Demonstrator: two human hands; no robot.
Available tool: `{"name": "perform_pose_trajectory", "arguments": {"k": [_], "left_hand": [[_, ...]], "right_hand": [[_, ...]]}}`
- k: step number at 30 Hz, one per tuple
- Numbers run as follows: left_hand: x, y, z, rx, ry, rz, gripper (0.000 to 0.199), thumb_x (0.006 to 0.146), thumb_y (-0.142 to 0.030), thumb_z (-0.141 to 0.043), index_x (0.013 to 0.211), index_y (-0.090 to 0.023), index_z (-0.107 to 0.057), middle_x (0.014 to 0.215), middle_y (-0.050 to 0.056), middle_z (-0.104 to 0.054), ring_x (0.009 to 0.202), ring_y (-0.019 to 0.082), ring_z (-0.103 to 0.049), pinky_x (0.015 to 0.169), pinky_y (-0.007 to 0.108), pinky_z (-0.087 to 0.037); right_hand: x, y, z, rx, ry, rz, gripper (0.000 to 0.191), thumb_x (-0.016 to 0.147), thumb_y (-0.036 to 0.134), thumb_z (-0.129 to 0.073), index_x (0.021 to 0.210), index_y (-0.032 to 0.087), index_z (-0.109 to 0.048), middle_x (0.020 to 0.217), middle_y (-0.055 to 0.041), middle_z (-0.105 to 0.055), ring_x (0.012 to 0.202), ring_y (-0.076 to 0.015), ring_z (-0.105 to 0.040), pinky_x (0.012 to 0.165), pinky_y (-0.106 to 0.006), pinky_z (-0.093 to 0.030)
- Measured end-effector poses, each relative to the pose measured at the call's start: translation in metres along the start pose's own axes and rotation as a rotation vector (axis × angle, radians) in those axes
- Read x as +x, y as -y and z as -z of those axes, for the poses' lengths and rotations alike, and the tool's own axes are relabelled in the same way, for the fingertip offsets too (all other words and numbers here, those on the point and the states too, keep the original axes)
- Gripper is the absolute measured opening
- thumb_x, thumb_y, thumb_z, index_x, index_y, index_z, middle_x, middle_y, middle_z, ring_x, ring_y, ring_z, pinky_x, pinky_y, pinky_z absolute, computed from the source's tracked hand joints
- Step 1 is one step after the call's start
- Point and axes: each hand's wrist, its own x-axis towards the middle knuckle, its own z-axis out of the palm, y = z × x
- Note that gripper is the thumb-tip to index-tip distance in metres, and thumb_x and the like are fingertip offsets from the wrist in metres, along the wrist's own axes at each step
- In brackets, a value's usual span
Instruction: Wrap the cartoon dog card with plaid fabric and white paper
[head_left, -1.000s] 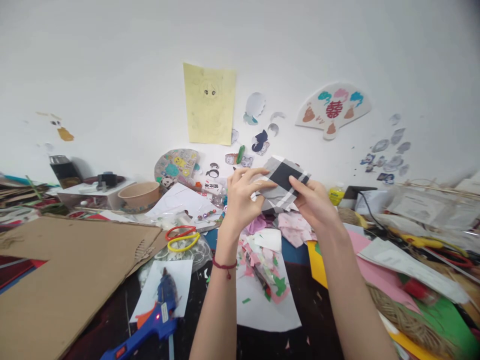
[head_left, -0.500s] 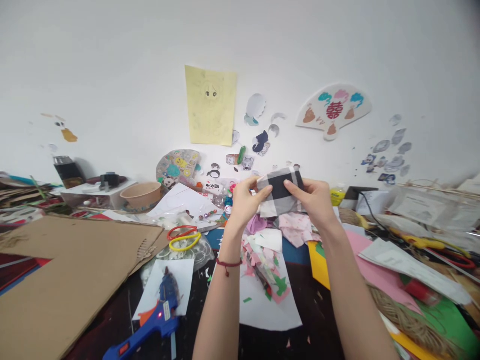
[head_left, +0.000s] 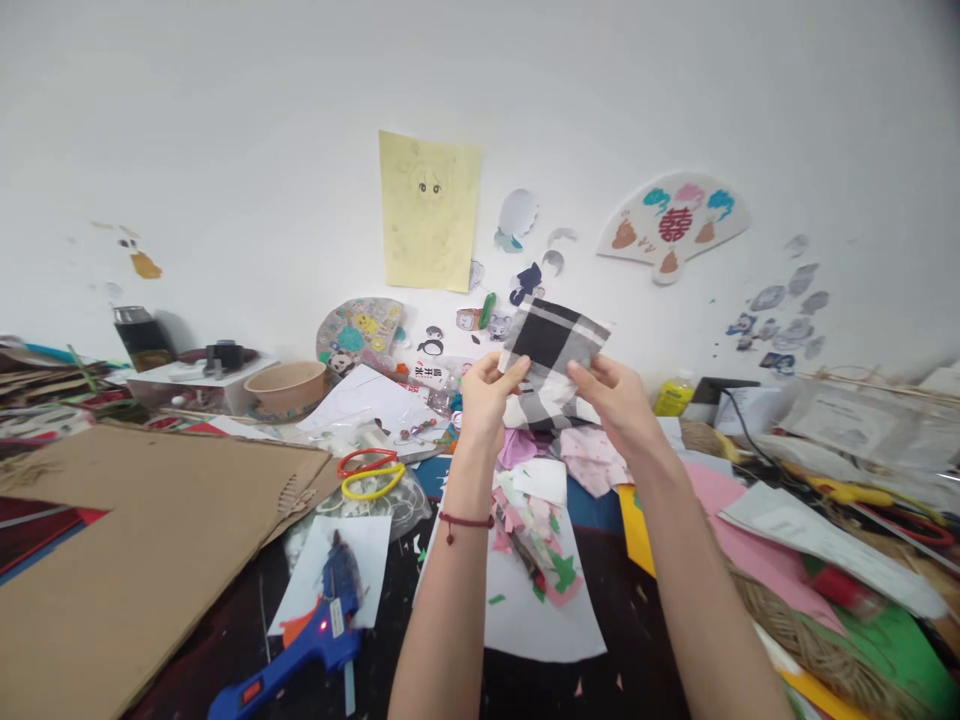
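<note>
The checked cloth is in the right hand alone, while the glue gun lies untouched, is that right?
Not alone: the head view shows the left hand and right hand both holding the checked cloth. The glue gun does lie untouched.

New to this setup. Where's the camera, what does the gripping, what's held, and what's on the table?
There's no robot here: one person works with two bare hands. A single camera worn on the head looks forward and down, so both forearms enter from the bottom. The left hand and right hand hold up a checked cloth in black, grey and white. Below, on the dark table, a white sheet bears pink and green scraps. To its left are a blue glue gun and brown cardboard. A yellow drawing hangs on the wall behind.
</note>
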Motion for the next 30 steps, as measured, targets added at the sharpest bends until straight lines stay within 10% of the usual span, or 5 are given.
{"name": "perform_pose_trajectory", "arguments": {"k": [5, 8, 11, 19, 30], "left_hand": [[-0.001, 0.010, -0.003, 0.251, 0.037, -0.066, 0.031, 0.078, -0.038, -0.075, 0.097, -0.014, -0.069, 0.099, 0.010, -0.072, 0.090, 0.021, -0.066, 0.080, 0.032, -0.051], [-0.002, 0.003, -0.001, 0.551, 0.013, -0.462, 0.049, 0.089, -0.039, -0.065, 0.134, -0.022, -0.054, 0.137, 0.013, -0.059, 0.124, 0.026, -0.056, 0.105, 0.042, -0.043], [-0.003, -0.006, 0.004, 0.942, 0.230, -0.764, 0.061, 0.089, -0.046, -0.066, 0.145, -0.031, -0.045, 0.156, 0.009, -0.042, 0.139, 0.031, -0.042, 0.114, 0.049, -0.034], [-0.005, 0.000, 0.002, 0.912, 0.349, -0.737, 0.080, 0.076, -0.040, -0.082, 0.145, -0.030, -0.043, 0.148, 0.011, -0.044, 0.136, 0.030, -0.044, 0.114, 0.047, -0.038], [-0.002, -0.004, 0.002, 0.722, 0.366, -0.732, 0.069, 0.076, -0.018, -0.080, 0.138, -0.026, -0.050, 0.138, 0.012, -0.047, 0.133, 0.028, -0.048, 0.113, 0.048, -0.041]], "right_hand": [[0.003, -0.016, -0.008, 0.048, -0.180, 0.074, 0.037, 0.072, 0.050, -0.082, 0.087, 0.018, -0.073, 0.082, -0.0031, -0.074, 0.072, -0.0198, -0.065, 0.071, -0.034, -0.053], [0.004, -0.021, -0.006, -0.009, -0.105, 0.036, 0.038, 0.070, 0.048, -0.084, 0.088, 0.016, -0.075, 0.087, -0.0053, -0.075, 0.079, -0.0222, -0.068, 0.078, -0.037, -0.055], [0.005, -0.023, -0.006, -0.005, -0.077, 0.101, 0.042, 0.073, 0.044, -0.082, 0.104, 0.018, -0.073, 0.109, -0.0076, -0.075, 0.100, -0.0250, -0.068, 0.093, -0.041, -0.053], [0.001, -0.015, -0.016, -0.189, -0.096, 0.503, 0.051, 0.089, 0.036, -0.069, 0.138, 0.029, -0.055, 0.149, -0.0053, -0.052, 0.141, -0.0234, -0.044, 0.121, -0.047, -0.030], [-0.012, -0.003, -0.028, -0.506, -0.193, 0.682, 0.032, 0.098, 0.030, -0.054, 0.127, 0.024, -0.067, 0.122, -0.0102, -0.066, 0.117, -0.0232, -0.062, 0.103, -0.041, -0.049]]}}
